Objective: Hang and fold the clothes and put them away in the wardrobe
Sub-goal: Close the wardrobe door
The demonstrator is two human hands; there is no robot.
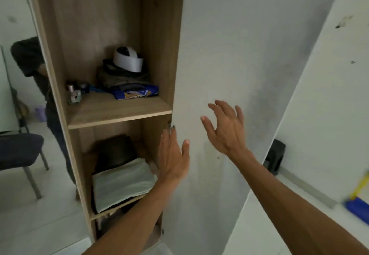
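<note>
Wardrobe (pixel 159 35) in wood-grain board stands open at 10 o'clock. Left hand (pixel 173 161), flat with fingers together, hovers by the hinged edge of its smooth white door (pixel 209 45); right hand (pixel 225 129) is spread beside it. Folded white cloth (pixel 123 183) at 7, dark folded clothes (pixel 123 79) at 11.

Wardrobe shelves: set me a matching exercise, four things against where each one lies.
Things:
1 cap
2 bottles
3 white cloth
4 blue packet

Places:
a lower shelf
b on top of the folded pile
c upper shelf, left end
d upper shelf, in front of the pile

Pairs: 1-b; 2-c; 3-a; 4-d
</note>
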